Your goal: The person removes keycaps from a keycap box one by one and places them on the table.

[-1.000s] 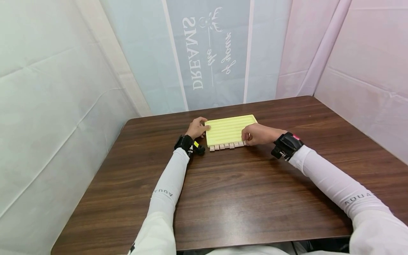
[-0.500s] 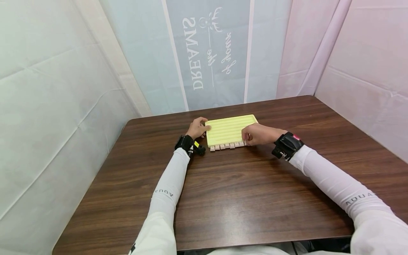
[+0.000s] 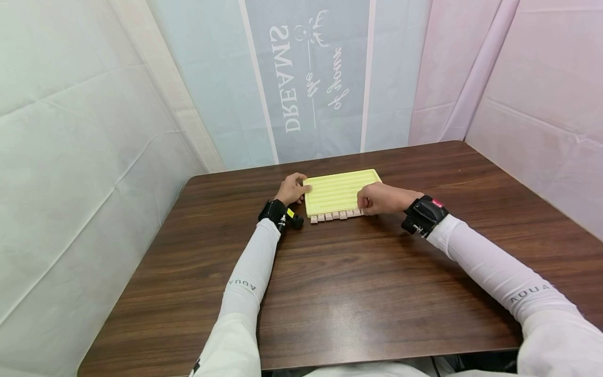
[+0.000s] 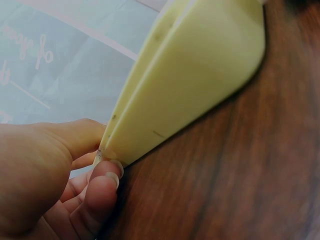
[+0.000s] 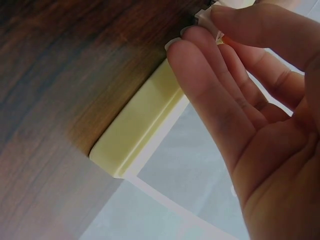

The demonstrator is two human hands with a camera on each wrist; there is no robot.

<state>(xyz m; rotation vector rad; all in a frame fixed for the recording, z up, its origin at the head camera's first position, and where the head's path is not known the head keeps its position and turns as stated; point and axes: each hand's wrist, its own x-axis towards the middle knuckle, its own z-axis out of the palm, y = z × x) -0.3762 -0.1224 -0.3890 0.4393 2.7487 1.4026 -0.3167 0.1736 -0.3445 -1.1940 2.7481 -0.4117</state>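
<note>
A pale yellow tray [image 3: 332, 191] with long parallel ridges lies near the far side of the table. Small pale keycaps [image 3: 328, 217] stand in a row along its front edge. At the tray's left end, my left hand [image 3: 288, 191] grips the edge; the left wrist view has thumb and fingers on either side of the tray's corner [image 4: 195, 75]. My right hand [image 3: 387, 199] is at the right end of the row. In the right wrist view its thumb and fingertips pinch a whitish keycap [image 5: 207, 22], partly hidden by the fingers, beside the tray wall [image 5: 135, 117].
The dark wood table [image 3: 367, 293] extends toward me and to both sides. White cloth walls [image 3: 85, 157] rise at left and right, and a grey-blue printed curtain [image 3: 320, 78] hangs behind the far edge. Black wrist cameras [image 3: 425, 214] are strapped to both wrists.
</note>
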